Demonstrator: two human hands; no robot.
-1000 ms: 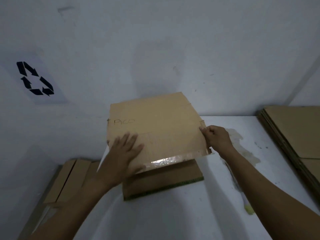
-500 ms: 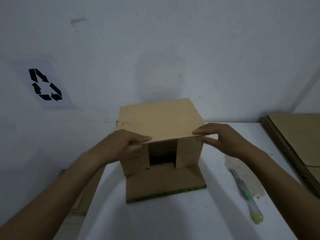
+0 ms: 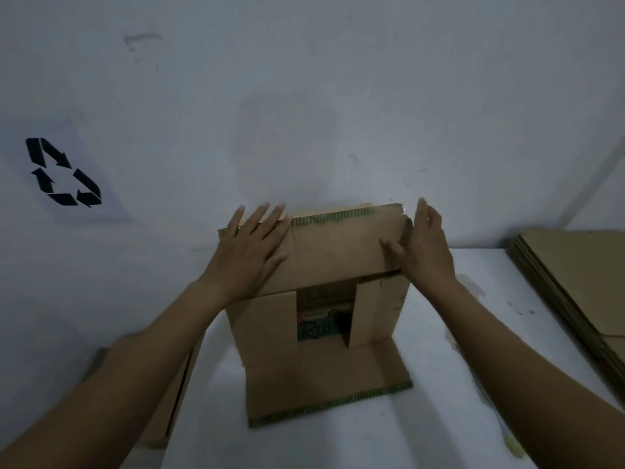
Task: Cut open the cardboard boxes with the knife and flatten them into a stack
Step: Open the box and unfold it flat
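On the wall at the far left a recycling sign [image 3: 64,172] is hanging. Below it, off the table's left edge, some flat cardboard [image 3: 179,394] is showing past the left forearm. The left hand [image 3: 248,247] is lying flat on the left part of the upper flap [image 3: 341,255], fingers straight and spread, palm pressing the board. The cardboard box [image 3: 263,330] is standing mid-table on the white table [image 3: 456,384], close to the wall, its open end facing the person. Two side flaps are half covering the opening, and the lower flap [image 3: 324,387] is lying flat on the tabletop. The right hand [image 3: 427,245] is bracing the upper flap's right edge — fingers straight and held together, thumb resting on the flap's face. Further right a stack of flattened boxes [image 3: 575,286] is sitting at the table's edge. A yellowish tip [image 3: 514,446] is poking out beyond the right forearm — possibly the knife, though I cannot tell.

This end looks already cut, so the person seems to be folding flaps clear before collapsing the box. The next move is probably calling for a check of the far end, then pushing opposite corners together so the walls fold flat.
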